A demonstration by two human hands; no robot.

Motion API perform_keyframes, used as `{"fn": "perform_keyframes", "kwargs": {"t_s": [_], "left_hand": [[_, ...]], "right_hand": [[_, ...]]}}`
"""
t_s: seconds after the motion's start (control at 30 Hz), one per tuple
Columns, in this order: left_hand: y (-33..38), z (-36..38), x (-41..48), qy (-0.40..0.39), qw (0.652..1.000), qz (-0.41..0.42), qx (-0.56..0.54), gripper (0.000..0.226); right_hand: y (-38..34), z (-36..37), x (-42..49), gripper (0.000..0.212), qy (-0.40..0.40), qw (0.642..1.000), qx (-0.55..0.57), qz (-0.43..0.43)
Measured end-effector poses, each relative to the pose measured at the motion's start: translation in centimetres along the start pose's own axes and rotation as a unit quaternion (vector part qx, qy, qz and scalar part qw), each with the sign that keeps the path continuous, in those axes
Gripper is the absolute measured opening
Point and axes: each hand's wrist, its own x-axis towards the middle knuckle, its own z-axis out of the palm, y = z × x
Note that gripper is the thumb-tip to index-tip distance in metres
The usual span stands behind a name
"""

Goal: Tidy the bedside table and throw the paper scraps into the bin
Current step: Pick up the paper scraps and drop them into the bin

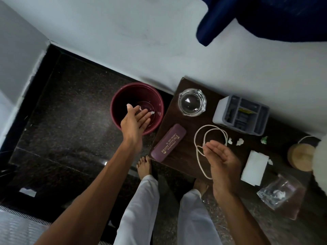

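My left hand (135, 121) is stretched over the maroon bin (116, 103) on the floor, fingers apart and nothing held. White paper scraps (152, 113) show just past its fingertips inside the bin. My right hand (222, 160) hovers over the dark wooden bedside table (178, 154), palm up, fingers loosely curled, empty. Two white paper scraps (237, 142) and a green scrap (264, 139) lie on the table beyond that hand.
On the table sit a purple glasses case (169, 143), a looped white cable (208, 138), a glass ashtray (192, 102), a grey organiser (241, 114), a white pad (254, 167), a wooden lid (300, 157) and a glass tumbler (281, 193). My bare feet stand by the table's edge.
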Motion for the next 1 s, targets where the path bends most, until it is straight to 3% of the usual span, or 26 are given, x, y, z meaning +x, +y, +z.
{"fn": "perform_keyframes", "kwargs": {"t_s": [0.3,0.4,0.57,1.0], "left_hand": [[-3.5,6.2,-9.5,-0.104,0.994,-0.028,-0.004,0.044],[-5.8,7.7,-11.9,-0.137,0.990,-0.022,0.034,0.040],[-9.2,9.5,-14.3,-0.155,0.984,-0.017,0.086,0.032],[-12.3,10.6,-14.7,-0.151,0.981,-0.006,0.122,0.032]], "right_hand": [[2.2,-6.4,4.1,0.025,0.093,0.982,-0.156,-0.052],[2.3,-7.5,6.1,0.028,0.068,0.962,-0.240,-0.107],[3.1,-7.7,9.2,0.031,0.013,0.895,-0.387,-0.222],[4.4,-8.0,12.1,0.026,-0.044,0.851,-0.456,-0.258]]}}
